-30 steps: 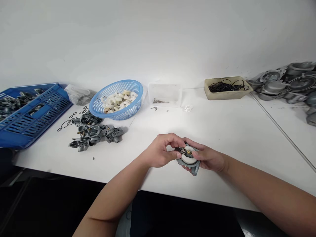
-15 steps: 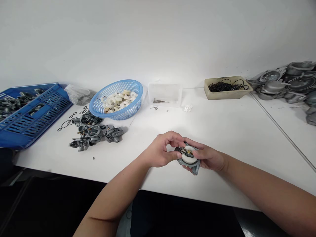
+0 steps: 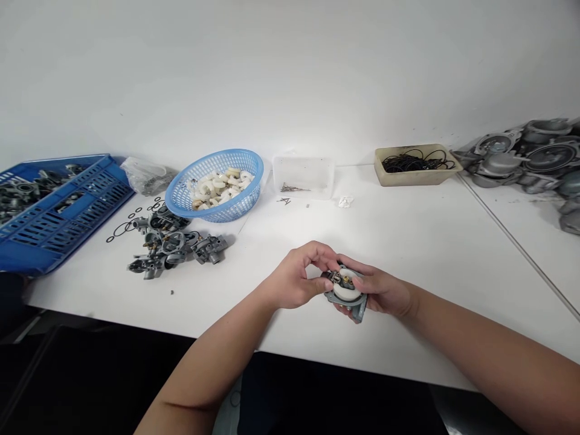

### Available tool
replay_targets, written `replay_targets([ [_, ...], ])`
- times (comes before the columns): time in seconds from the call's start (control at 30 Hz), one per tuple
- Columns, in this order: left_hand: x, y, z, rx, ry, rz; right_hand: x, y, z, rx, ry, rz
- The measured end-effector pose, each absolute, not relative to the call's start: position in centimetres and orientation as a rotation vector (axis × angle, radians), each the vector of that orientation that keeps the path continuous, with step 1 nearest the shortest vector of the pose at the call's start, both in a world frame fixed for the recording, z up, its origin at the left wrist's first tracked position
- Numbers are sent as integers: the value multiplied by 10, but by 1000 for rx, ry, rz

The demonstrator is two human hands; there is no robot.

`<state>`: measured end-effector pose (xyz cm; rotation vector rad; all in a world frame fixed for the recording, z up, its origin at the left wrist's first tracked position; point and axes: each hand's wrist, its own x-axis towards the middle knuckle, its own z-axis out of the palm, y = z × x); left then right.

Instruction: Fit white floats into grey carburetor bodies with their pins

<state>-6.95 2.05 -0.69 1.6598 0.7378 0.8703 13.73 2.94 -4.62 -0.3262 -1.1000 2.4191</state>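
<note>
A grey metal carburetor body (image 3: 359, 309) is held just above the table's front part, its open bowl side facing up. Inside it lies a white plastic float (image 3: 346, 293), with brass jets (image 3: 347, 280) in the middle. My right hand (image 3: 386, 291) grips the body from the right, its thumb on the float and fingers underneath. From the left, my left hand (image 3: 299, 275) closes on the body's edge, thumb and fingertips by the float's hinge end. Whether a small pin is between those fingertips I cannot make out.
Several carburetors (image 3: 174, 241) and black O-rings (image 3: 121, 229) lie on the left, beside a blue crate (image 3: 67, 226). Behind are a blue basket (image 3: 235, 208) of floats, a clear tub (image 3: 317, 178) with pins, a beige box (image 3: 414, 177) of black rings, and metal bowls (image 3: 501, 162).
Both hands keep nearly the same hold on the carburetor. The view has shifted very slightly; nothing else has visibly moved.
</note>
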Motion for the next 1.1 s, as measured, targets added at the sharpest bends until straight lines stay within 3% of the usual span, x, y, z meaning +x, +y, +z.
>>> replay_targets([
  [0.3, -72, 25, -10, 1559, 616, 928, 139, 33, -40, -323, -1020, 2425],
  [0.53, -63, 33, -28, 1182, 1004, 1177, 142, 35, -35, -372, -1006, 2439],
  [1.1, -64, 54, -52, 1434, 1238, 1066, 139, 40, -41, -447, -1033, 2258],
])
